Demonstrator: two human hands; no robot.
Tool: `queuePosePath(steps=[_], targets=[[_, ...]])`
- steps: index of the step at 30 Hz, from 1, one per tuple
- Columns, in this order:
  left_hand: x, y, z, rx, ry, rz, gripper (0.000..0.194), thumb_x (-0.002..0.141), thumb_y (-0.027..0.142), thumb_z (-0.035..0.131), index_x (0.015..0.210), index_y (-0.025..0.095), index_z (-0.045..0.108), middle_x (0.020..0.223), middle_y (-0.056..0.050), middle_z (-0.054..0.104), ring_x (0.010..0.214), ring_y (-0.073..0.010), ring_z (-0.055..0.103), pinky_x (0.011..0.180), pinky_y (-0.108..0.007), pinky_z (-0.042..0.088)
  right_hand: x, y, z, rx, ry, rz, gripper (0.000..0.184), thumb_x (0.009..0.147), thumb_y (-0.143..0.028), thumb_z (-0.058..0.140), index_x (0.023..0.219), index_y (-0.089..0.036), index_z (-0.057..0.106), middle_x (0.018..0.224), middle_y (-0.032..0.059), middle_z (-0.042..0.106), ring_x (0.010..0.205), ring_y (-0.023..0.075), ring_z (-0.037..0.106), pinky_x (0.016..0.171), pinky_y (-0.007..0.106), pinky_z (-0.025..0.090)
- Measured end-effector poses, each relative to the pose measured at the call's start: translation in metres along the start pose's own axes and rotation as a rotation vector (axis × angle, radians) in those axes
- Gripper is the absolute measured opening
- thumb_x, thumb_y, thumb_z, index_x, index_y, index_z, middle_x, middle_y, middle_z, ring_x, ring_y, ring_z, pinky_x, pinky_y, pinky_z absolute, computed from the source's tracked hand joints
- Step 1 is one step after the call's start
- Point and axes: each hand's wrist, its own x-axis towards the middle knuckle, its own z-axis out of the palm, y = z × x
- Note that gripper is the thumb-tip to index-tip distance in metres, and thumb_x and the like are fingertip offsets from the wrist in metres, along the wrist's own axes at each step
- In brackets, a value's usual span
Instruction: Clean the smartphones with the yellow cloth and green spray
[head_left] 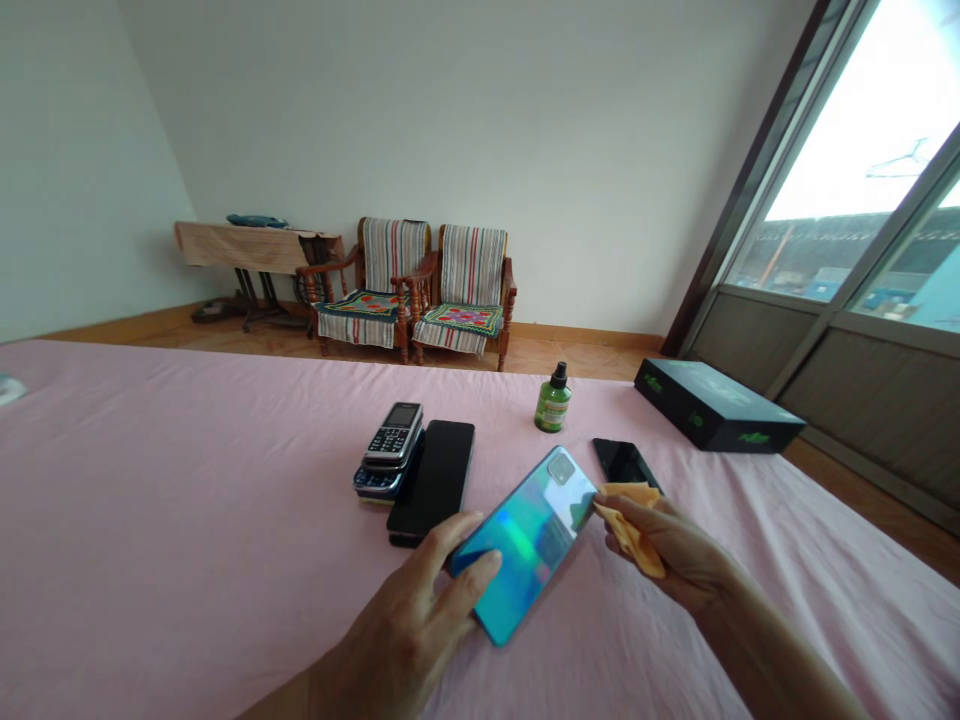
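A shiny blue smartphone [525,550] is tilted with its back and camera block facing up. My left hand [420,610] grips its lower left end, thumb across the back. My right hand [675,555] is closed on a folded orange cloth [637,530], which touches the phone's right edge near the upper corner. Just beyond that hand lies a black smartphone [624,465], partly hidden by the cloth. Left of the blue phone, a black smartphone [439,475] rests on top of another device, beside a silver keypad phone [395,435] stacked on a blue keypad phone [375,483].
A green spray bottle [553,402] stands upright on the pink sheet [187,530]. Farther right sits a flat black box [716,400] with green marks. Beyond the sheet's far edge are two wooden chairs [465,315] and a cloth-covered table [247,248].
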Motion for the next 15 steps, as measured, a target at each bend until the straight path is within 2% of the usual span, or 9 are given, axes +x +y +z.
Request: queuePosePath(steps=[5,8,10,15], targets=[[0.01,0.001,-0.005,0.174,0.194,0.189,0.026,0.098,0.011,0.043,0.115,0.014,0.063,0.127,-0.014,0.057,0.122,-0.0284,0.05,0.095,-0.044,0.053,0.0,0.0,0.001,-0.002,-0.045,0.008,0.041,0.035,-0.028,0.095,0.063,-0.012,0.07,0.057,-0.0006,0.068,0.046,0.0086,0.06,0.045,0.017,0.053],[0.017,0.01,-0.017,0.216,0.146,0.355,0.035,0.101,0.009,0.034,0.115,0.015,0.066,0.11,-0.008,0.069,0.104,-0.0209,0.061,0.089,-0.034,0.054,0.001,0.002,0.0,-0.025,-0.097,0.008,0.038,0.039,-0.028,0.094,0.063,-0.012,0.07,0.055,-0.0009,0.067,0.045,0.0081,0.059,0.046,0.019,0.054],[0.02,0.017,-0.024,0.195,0.027,0.411,0.036,0.102,0.009,0.033,0.118,0.016,0.064,0.104,-0.004,0.072,0.094,-0.0161,0.064,0.088,-0.028,0.054,0.002,0.003,0.0,-0.038,-0.125,0.015,0.036,0.041,-0.029,0.094,0.062,-0.011,0.07,0.056,-0.0002,0.067,0.045,0.0082,0.058,0.048,0.02,0.055],[0.019,0.027,-0.029,0.146,0.064,0.418,0.03,0.1,0.009,0.041,0.11,0.019,0.068,0.096,0.001,0.074,0.089,-0.0131,0.066,0.087,-0.025,0.052,0.003,0.006,-0.002,-0.073,-0.108,0.005,0.036,0.041,-0.031,0.093,0.059,-0.012,0.068,0.056,-0.0002,0.065,0.048,0.0097,0.059,0.05,0.022,0.055]])
